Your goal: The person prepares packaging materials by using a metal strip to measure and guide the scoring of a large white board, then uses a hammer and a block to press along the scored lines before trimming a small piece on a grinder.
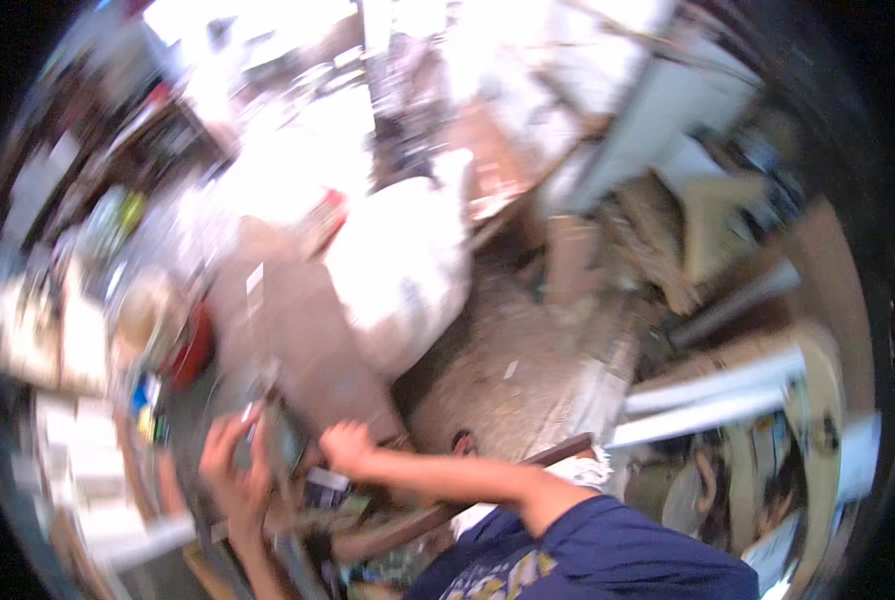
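Note:
The picture is smeared by motion. My left hand is raised at the lower left, its thumb and fingers curved toward each other in a pinch. A small pale thing shows at the fingertips, too blurred to name. To its right, my right hand is closed in a fist near the lower end of a brown cardboard piece. Whatever the fist holds, if anything, is hidden. Behind the hands, the cardboard slants away beside a large white sack.
A red container stands left of the cardboard. White box-like stacks line the left edge. On the right are a pale curved frame and a cardboard box. Brown floor shows past my right forearm.

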### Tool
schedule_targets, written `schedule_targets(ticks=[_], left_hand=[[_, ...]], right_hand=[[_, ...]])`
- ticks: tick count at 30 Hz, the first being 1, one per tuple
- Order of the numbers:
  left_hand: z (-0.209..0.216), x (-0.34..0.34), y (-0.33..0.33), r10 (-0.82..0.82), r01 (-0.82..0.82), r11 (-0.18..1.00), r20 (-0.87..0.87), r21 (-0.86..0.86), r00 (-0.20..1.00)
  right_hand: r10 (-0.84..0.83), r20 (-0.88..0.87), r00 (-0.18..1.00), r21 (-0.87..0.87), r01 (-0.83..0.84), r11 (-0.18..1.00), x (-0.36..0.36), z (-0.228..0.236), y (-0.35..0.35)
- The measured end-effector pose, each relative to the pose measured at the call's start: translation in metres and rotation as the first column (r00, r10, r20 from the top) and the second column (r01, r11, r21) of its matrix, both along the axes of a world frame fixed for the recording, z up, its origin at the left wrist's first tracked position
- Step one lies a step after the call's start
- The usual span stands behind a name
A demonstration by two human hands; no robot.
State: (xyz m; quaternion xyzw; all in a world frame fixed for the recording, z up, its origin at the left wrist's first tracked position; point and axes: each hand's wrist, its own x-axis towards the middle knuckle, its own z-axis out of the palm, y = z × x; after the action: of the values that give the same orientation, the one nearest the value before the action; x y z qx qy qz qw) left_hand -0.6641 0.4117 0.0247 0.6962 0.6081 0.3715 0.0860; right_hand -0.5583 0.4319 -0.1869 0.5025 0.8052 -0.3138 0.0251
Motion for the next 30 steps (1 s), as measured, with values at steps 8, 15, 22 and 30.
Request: schedule_targets(ticks=[8,15,22,30], left_hand=[[-0.027,0.084,0.037,-0.565,0.481,0.824,-0.357,-0.301,0.744],[0.007,0.273,0.028,-0.690,0.682,0.724,-0.143,-0.107,0.710],[0.012,0.560,-0.170,-0.919,0.928,0.372,0.147,0.024,0.365],[-0.018,0.795,-0.522,-0.903,0.885,-0.429,0.125,-0.182,-0.412]], right_hand=[[-0.131,-0.418,0.899,-0.449,-0.079,0.890,0.178,0.109,0.023],[-0.446,-0.846,0.290,-0.190,0.618,0.763,0.401,0.194,-0.117],[-0.397,-0.906,-0.145,-0.320,0.848,0.422,0.602,0.206,-0.394],[-0.329,-0.861,-0.387,-0.063,0.724,-0.687,0.636,0.230,-0.771]])
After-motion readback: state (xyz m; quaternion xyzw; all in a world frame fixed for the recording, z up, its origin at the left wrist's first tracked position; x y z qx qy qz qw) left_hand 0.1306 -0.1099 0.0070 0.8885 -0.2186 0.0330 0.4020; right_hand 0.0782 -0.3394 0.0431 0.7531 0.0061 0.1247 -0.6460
